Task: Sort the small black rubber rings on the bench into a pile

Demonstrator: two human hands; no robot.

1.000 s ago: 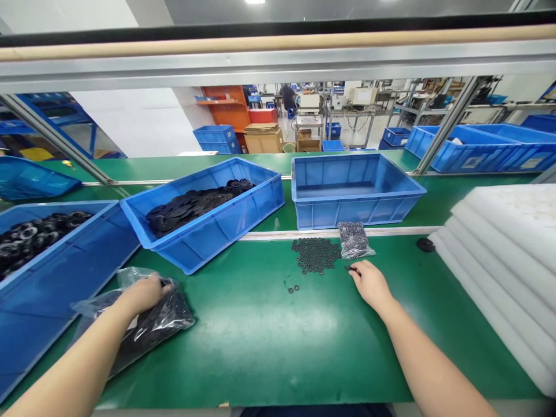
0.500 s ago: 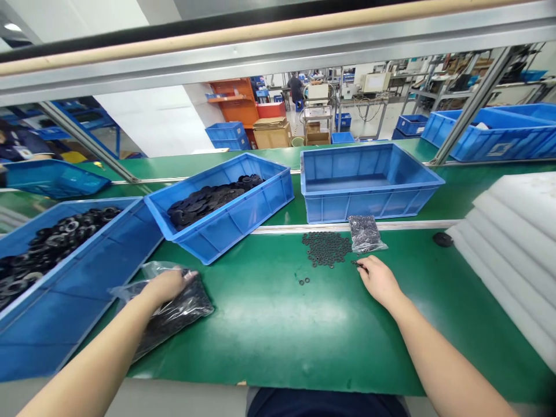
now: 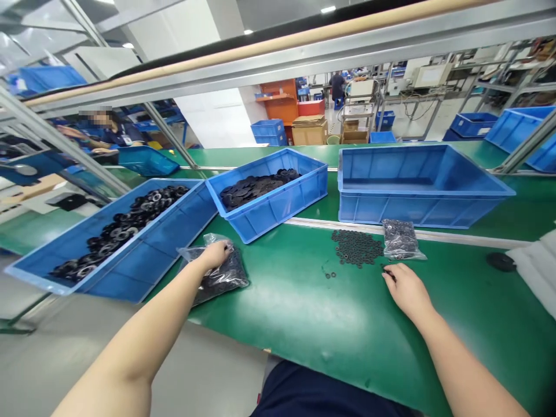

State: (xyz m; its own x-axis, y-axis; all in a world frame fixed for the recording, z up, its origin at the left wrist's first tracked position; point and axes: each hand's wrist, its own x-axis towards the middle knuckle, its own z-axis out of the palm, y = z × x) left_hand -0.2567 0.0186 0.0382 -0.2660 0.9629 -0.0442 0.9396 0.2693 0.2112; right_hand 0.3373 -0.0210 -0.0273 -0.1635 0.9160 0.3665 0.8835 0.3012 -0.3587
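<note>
My left hand [image 3: 216,255] is at the mouth of a clear plastic bag [image 3: 230,273] full of small black parts. Its fingers are bent closed, and what lies between them is too small to make out. My right hand [image 3: 405,285] rests low over the green table, thumb and fingertips pinched on a small black ring [image 3: 384,269]. Just left of it spreads a pile of small black rings [image 3: 357,248]. Two loose rings [image 3: 330,275] lie apart, nearer to me. Behind my right hand sits a smaller filled clear bag [image 3: 400,237].
Blue bins line the back: one of black rings [image 3: 174,249] at left, one of black discs [image 3: 278,202] in the middle, an empty bin [image 3: 417,205] at right. A black disc [image 3: 501,261] lies near white foam sheets [image 3: 536,269]. A person [image 3: 121,130] sits beyond, at left.
The view has turned left, so everything sits farther right in the picture. My left hand stays at the bag and my right hand stays beside the ring pile, still pinched.
</note>
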